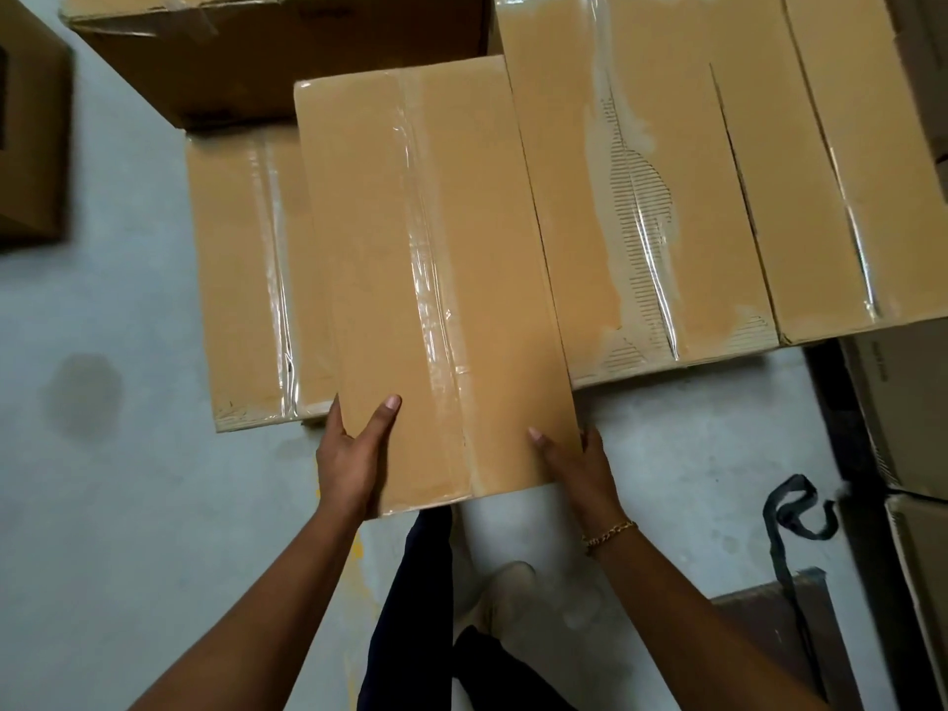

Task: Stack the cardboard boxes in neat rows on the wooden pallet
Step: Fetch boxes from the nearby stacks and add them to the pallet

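Observation:
A long taped cardboard box (431, 279) is held up in front of me, its near end in both hands. My left hand (354, 454) grips the near left corner, thumb on top. My right hand (574, 464) grips the near right corner, thumb on top, a gold bracelet on that wrist. Below and to the left lies a lower box (241, 279), partly covered by the held one. Right of it stand a box with a torn top skin (636, 197) and another box (841, 171), side by side. No wooden pallet shows beneath them.
A big box (246, 48) sits at the back left, and another box (31, 136) at the left edge. More boxes (908, 418) stand on the right. A dark strap (790, 515) lies on the grey floor (113, 454). My legs and shoe (508, 592) are below the held box.

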`<state>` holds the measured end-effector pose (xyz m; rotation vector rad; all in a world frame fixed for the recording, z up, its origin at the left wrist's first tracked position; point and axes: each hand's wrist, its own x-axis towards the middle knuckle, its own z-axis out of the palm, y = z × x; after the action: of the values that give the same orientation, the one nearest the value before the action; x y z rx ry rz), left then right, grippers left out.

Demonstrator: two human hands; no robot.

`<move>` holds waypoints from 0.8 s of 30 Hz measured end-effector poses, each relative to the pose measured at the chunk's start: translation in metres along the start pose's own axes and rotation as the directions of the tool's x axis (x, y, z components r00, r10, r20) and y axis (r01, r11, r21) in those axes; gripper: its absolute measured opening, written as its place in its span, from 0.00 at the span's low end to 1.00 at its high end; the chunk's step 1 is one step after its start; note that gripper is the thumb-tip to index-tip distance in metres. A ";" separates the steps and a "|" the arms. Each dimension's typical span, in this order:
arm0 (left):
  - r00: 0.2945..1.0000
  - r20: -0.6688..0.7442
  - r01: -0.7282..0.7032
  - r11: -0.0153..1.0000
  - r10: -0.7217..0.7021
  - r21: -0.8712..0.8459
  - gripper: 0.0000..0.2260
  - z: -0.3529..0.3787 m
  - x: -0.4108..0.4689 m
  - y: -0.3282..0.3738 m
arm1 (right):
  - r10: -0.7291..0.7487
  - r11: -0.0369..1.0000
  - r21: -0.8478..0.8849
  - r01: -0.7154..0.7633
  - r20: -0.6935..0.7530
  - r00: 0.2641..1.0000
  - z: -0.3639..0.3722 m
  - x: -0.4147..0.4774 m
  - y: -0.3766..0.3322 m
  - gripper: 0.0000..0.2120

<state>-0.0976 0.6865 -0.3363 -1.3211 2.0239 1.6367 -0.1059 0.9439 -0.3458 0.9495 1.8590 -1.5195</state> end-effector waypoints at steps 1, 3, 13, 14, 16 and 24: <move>1.000 -0.003 -0.010 1.000 0.010 0.002 0.28 0.001 0.004 0.007 | 0.010 1.000 -0.003 -0.010 -0.021 1.000 0.002 0.005 -0.005 0.51; 1.000 -0.005 -0.022 1.000 0.022 0.017 0.26 0.004 0.011 0.016 | 0.009 0.999 0.032 -0.007 -0.043 0.999 0.007 0.013 -0.014 0.56; 0.997 0.058 -0.065 0.991 0.059 0.118 0.31 -0.003 0.010 0.011 | -0.717 0.172 -0.874 0.455 0.206 0.666 -0.041 0.008 -0.027 0.63; 0.997 0.072 -0.038 0.994 0.031 0.104 0.30 -0.003 0.010 0.009 | -0.675 0.058 -0.891 0.450 0.297 0.676 -0.046 0.015 -0.030 0.66; 0.996 0.090 -0.012 0.997 0.006 0.070 0.29 -0.003 0.011 0.008 | -0.587 -0.082 -0.890 0.448 0.406 0.700 -0.049 0.029 -0.038 0.68; 0.997 0.071 0.000 0.999 -0.004 0.054 0.33 0.001 0.023 0.017 | -0.558 -0.075 -0.882 0.466 0.424 0.713 -0.035 0.041 -0.047 0.64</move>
<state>-0.1233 0.6755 -0.3404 -1.2287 2.0106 1.5935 -0.1679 0.9798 -0.3430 -0.4934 2.7513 -0.1138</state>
